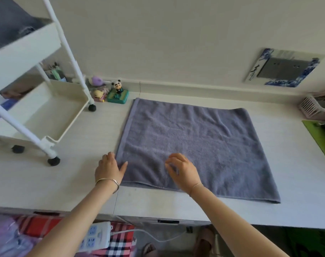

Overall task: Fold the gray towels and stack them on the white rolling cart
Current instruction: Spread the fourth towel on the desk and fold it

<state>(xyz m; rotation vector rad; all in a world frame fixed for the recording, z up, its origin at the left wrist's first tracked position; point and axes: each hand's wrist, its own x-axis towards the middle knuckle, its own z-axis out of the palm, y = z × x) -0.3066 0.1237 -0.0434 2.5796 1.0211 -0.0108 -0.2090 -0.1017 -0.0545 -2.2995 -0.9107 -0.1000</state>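
Note:
A gray towel (198, 145) lies spread flat on the light desk (80, 182), folded to a rough square. My left hand (109, 168) rests at its near left corner, fingers on the desk and thumb on the cloth edge. Over the towel's near part hovers my right hand (182, 170), its fingers loosely curled with the tips at the cloth. The white rolling cart (46, 115) stands on the desk at the left. Its top shelf holds a gray towel (11, 25), blurred and cut off by the frame edge.
Small figurines, among them a panda on a green base (118, 93), stand by the wall behind the cart. A pink basket (313, 110) and a green mat (321, 140) sit at the right edge. A power strip (94, 236) lies below the desk front.

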